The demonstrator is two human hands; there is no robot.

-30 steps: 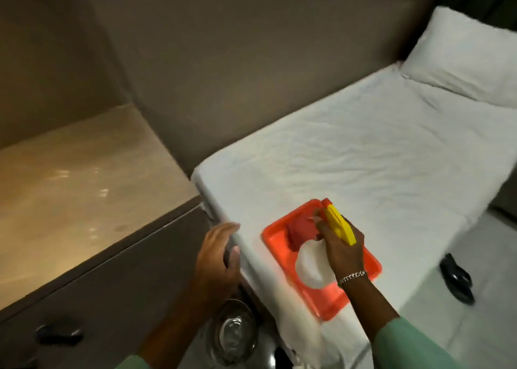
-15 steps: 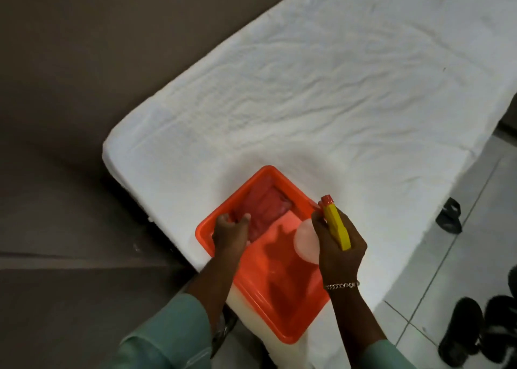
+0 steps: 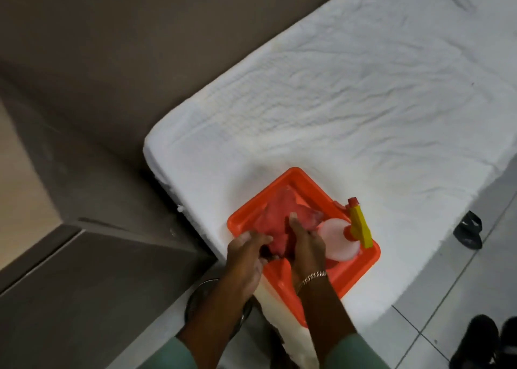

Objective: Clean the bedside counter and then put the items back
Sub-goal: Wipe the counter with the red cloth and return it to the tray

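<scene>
An orange tray [image 3: 307, 184] lies on the near corner of the white bed [image 3: 349, 102]. In it is a crumpled red cloth [image 3: 282, 214]. My left hand [image 3: 246, 254] grips the cloth's near edge and my right hand [image 3: 306, 242] holds it from the right. A white spray bottle [image 3: 340, 237] with a yellow and red trigger head [image 3: 359, 223] stands in the tray's right corner, free of both hands. The bedside counter [image 3: 16, 186] shows only as a beige strip at the far left.
The counter's dark cabinet front [image 3: 84, 284] fills the lower left. A metal bowl [image 3: 201, 293] sits on the floor under my left arm. Dark shoes [image 3: 468, 230] and another pair [image 3: 486, 340] lie on the tiled floor at the right.
My right hand has let go of the spray bottle, which now stands in the tray, and joined my left hand on the red cloth. The view has tilted further down.
</scene>
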